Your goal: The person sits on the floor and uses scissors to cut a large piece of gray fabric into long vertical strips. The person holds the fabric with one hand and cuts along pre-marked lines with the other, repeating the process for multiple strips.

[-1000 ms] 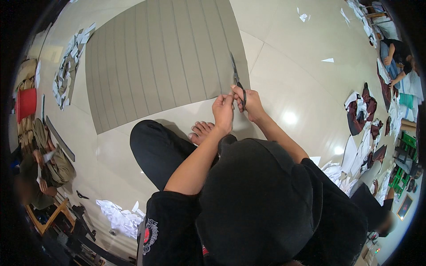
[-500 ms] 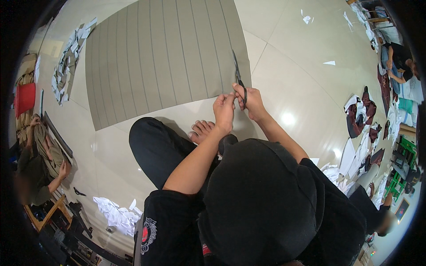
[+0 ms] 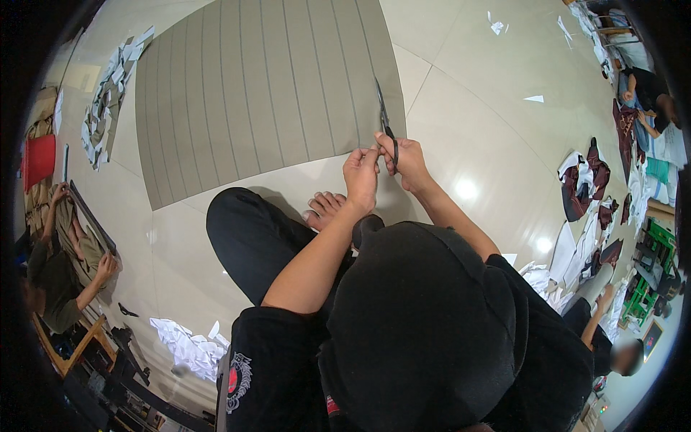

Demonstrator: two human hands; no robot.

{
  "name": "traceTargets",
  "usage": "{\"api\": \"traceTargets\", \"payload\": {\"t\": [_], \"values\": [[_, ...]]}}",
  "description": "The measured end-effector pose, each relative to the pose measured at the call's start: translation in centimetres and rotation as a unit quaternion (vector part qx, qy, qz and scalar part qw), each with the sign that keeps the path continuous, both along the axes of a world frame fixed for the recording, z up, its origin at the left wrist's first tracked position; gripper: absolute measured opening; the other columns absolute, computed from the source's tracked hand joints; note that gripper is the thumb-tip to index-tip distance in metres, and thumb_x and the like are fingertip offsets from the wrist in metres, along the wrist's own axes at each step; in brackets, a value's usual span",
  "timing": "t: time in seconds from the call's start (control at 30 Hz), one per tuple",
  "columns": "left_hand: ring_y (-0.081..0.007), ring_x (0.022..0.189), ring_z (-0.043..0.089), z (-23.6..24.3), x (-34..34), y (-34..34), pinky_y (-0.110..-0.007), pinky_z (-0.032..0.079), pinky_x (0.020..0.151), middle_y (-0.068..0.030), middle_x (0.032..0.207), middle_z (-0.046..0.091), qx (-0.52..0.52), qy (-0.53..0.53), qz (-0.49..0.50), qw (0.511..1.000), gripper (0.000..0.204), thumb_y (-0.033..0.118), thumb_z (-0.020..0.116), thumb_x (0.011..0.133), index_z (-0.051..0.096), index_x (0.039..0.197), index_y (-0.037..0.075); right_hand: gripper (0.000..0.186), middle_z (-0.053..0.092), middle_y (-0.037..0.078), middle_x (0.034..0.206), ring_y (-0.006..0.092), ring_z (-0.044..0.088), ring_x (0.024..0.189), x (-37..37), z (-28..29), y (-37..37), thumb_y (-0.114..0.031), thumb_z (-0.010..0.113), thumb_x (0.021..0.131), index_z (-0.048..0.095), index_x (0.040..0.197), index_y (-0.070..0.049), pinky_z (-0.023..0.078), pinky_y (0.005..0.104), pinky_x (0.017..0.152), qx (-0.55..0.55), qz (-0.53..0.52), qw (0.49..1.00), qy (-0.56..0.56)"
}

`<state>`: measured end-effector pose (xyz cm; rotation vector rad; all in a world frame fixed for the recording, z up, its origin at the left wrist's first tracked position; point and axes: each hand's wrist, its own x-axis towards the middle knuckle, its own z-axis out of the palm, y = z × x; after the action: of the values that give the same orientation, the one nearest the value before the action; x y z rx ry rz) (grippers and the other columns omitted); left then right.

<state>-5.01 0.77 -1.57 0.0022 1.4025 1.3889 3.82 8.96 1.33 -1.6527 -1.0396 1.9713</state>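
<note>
A large olive-grey sheet [image 3: 259, 93] with long parallel dark lines lies on the tiled floor in front of me. My right hand [image 3: 404, 162] is closed on the handles of black-handled scissors [image 3: 381, 108], whose blades point away from me along the right part of the sheet, near a line. My left hand [image 3: 361, 180] pinches the sheet's near edge just left of the scissors. My bare foot [image 3: 322, 209] and dark-trousered knee [image 3: 241, 223] are below the sheet.
Scraps [image 3: 108, 122] lie to the left, white paper [image 3: 180, 342] at lower left, maroon-and-white pieces [image 3: 579, 180] to the right. A co-worker [image 3: 57, 288] sits at left beside a red object [image 3: 37, 158]; others [image 3: 648, 93] sit along the right.
My hands and the scissors have risen slightly in the picture. The co-worker at left has moved their hands onto a long dark strip. The co-worker at lower right has shifted position.
</note>
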Motion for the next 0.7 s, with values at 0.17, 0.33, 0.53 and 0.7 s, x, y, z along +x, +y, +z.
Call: {"api": "traceTargets", "payload": {"t": [0.17, 0.33, 0.53, 0.7], "values": [[-0.0047, 0.055, 0.042, 0.02, 0.02, 0.07, -0.024, 0.031, 0.049, 0.0047, 0.069, 0.053, 0.003, -0.002, 0.0, 1.0, 0.022, 0.029, 0.067, 0.103, 0.063, 0.092, 0.011, 0.04, 0.053, -0.002, 0.057, 0.0078, 0.046, 0.046, 0.14, 0.51, -0.03, -0.039, 0.079, 0.092, 0.069, 0.081, -0.002, 0.036, 0.0263, 0.043, 0.007, 0.012, 1.0, 0.015], [-0.0047, 0.055, 0.042, 0.14, -0.04, 0.05, -0.024, 0.03, 0.048, 0.0047, 0.069, 0.053, 0.0, 0.002, -0.002, 1.0, 0.022, 0.03, 0.067, 0.103, 0.063, 0.092, 0.011, 0.04, 0.053, -0.002, 0.058, 0.0083, 0.047, 0.047, 0.05, 0.84, 0.01, -0.039, 0.079, 0.092, 0.068, 0.08, -0.002, 0.036, 0.0264, 0.043, 0.005, 0.014, 1.0, 0.014], [-0.0042, 0.055, 0.042, 0.11, -0.08, 0.04, -0.024, 0.03, 0.048, 0.0051, 0.069, 0.053, -0.004, 0.001, -0.006, 1.0, 0.022, 0.03, 0.067, 0.103, 0.064, 0.093, 0.011, 0.04, 0.054, -0.002, 0.058, 0.0088, 0.048, 0.047, 0.27, 0.23, 0.07, -0.041, 0.08, 0.091, 0.066, 0.079, -0.004, 0.036, 0.0266, 0.043, 0.004, 0.012, 1.0, 0.015], [-0.0037, 0.055, 0.041, 0.23, -0.11, -0.02, -0.023, 0.029, 0.048, 0.0057, 0.068, 0.052, -0.001, -0.013, 0.001, 1.0, 0.021, 0.029, 0.067, 0.103, 0.064, 0.094, 0.011, 0.042, 0.055, -0.001, 0.059, 0.0094, 0.048, 0.046, -0.36, 0.91, 0.91, -0.044, 0.081, 0.089, 0.064, 0.078, -0.007, 0.037, 0.0267, 0.042, 0.0, 0.007, 1.0, -0.001]]}}
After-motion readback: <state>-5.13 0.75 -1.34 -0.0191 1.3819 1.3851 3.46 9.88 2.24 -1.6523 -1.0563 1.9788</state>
